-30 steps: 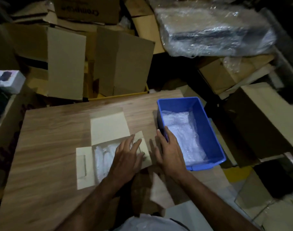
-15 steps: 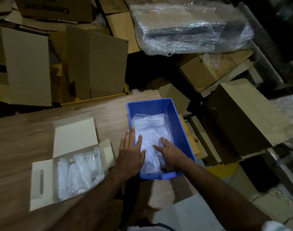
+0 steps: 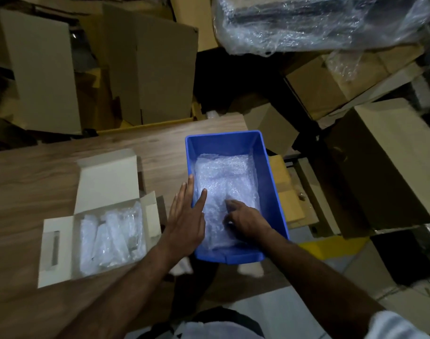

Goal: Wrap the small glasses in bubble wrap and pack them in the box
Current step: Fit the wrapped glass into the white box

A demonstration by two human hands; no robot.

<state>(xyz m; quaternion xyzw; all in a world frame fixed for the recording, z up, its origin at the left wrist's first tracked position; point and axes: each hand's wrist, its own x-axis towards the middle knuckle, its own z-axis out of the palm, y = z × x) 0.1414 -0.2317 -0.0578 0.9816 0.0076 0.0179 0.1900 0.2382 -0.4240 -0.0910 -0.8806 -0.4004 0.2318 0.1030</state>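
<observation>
A small white cardboard box (image 3: 57, 245) lies open on the wooden table (image 3: 33, 182), with several bubble-wrapped bundles (image 3: 111, 238) inside it. To its right stands a blue plastic bin (image 3: 223, 143) holding loose bubble wrap (image 3: 223, 177). My left hand (image 3: 187, 218) is flat with straight fingers over the bin's left wall, its fingertips touching the wrap. My right hand (image 3: 245, 221) is inside the bin with its fingers bent down into the bubble wrap; whether they grip it does not show. No bare glass is visible.
Brown cardboard boxes (image 3: 145, 64) are stacked behind the table. A large plastic-wrapped bundle (image 3: 319, 20) lies at the top right. More cartons (image 3: 392, 155) crowd the floor to the right of the bin.
Both hands left the white box and moved right to the blue bin. My right hand went down into the bubble wrap, and my view swung right.
</observation>
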